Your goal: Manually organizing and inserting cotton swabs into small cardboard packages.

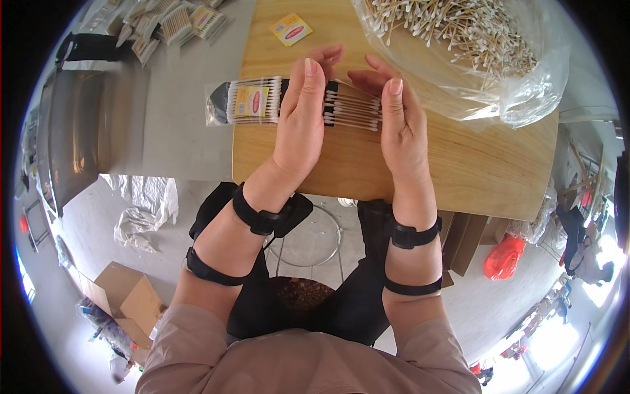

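Note:
A row of loose cotton swabs (354, 110) lies across a black strip (332, 92) on the wooden table, between my two hands. My left hand (302, 111) stands on edge at the swabs' left ends, fingers stretched out and palm turned inward. At their right ends my right hand (403, 125) stands the same way, its fingers open and slightly bent. Whether the palms press on the tips I cannot tell. Left of my left hand lies a clear bag of cotton swabs (273, 84) with a yellow label card (252, 102) on top.
Yellow cards (291, 29) lie farther back on the wooden table (459, 171). A large clear bag (531, 105) full of loose swabs (459, 33) fills the back right. Packed swab bundles (176, 25) sit far left on a grey surface, near a metal machine (79, 125).

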{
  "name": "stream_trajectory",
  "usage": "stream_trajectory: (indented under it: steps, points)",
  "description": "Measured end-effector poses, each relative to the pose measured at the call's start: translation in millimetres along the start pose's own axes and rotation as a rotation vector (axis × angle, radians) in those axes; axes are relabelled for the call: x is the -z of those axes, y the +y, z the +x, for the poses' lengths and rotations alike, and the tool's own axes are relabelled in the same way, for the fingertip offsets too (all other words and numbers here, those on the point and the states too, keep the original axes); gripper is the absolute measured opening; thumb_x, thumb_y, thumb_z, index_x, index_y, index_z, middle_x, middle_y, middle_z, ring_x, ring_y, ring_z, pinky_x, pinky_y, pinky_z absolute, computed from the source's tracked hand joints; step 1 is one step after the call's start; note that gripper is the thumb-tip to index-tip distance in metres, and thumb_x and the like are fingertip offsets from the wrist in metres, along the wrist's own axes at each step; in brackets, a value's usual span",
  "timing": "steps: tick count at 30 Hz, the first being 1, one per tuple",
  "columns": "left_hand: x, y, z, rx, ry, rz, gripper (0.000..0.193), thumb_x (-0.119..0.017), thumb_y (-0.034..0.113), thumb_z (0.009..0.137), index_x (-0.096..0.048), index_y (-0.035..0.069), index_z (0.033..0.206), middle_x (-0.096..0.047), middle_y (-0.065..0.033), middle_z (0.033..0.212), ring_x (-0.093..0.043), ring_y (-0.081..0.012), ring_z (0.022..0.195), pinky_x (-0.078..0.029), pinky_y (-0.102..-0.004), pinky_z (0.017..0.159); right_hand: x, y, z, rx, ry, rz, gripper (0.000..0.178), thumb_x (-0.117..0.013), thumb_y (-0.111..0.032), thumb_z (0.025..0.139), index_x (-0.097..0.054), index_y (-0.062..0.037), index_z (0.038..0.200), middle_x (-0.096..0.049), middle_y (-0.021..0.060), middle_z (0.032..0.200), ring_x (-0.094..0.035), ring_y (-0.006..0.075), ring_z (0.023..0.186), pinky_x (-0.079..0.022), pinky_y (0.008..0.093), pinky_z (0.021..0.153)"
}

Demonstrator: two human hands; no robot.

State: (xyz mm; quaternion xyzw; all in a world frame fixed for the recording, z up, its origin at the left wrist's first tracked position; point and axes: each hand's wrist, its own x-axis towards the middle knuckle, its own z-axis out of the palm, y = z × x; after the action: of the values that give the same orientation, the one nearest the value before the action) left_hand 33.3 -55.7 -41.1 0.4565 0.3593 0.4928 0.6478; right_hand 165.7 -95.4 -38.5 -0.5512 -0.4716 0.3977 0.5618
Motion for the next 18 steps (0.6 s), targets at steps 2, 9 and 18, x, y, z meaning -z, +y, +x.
stream_trajectory:
  steps: [2, 9, 18]
  points:
    - [1, -2, 0, -0.041, -0.027, 0.072, 0.053, -0.025, 0.038, 0.111, -0.045, -0.002, 0.138, -0.05, -0.0145, 0.142, -0.045, -0.0227, 0.134, -0.03, -0.0374, 0.117, 1, -4, 0, -0.022, 0.023, 0.012, 0.046, -0.04, -0.035, 0.109, -0.056, 0.0011, 0.132, -0.071, 0.0121, 0.108, -0.064, 0.0171, 0.101, -0.048, 0.0275, 0.091]
    - [1, -4, -1, 0.02, -0.09, -0.069, 0.055, -0.025, 0.041, 0.11, -0.044, -0.003, 0.138, -0.051, -0.0146, 0.14, -0.046, -0.0228, 0.133, -0.032, -0.0359, 0.115, 1, 2, -2, -0.045, 0.221, 0.081, 0.055, -0.03, -0.044, 0.11, -0.052, 0.0006, 0.135, -0.067, 0.0149, 0.118, -0.057, 0.0188, 0.113, -0.039, 0.0307, 0.103]
    - [-1, -10, -6, -0.024, 0.003, -0.151, 0.057, -0.025, 0.045, 0.11, -0.043, -0.001, 0.139, -0.047, -0.0125, 0.142, -0.043, -0.0197, 0.134, -0.027, -0.0341, 0.117, -19, -1, -4, 0.004, 0.134, 0.046, 0.059, -0.025, -0.046, 0.109, -0.049, 0.002, 0.135, -0.065, 0.0176, 0.122, -0.054, 0.021, 0.118, -0.034, 0.0331, 0.109]
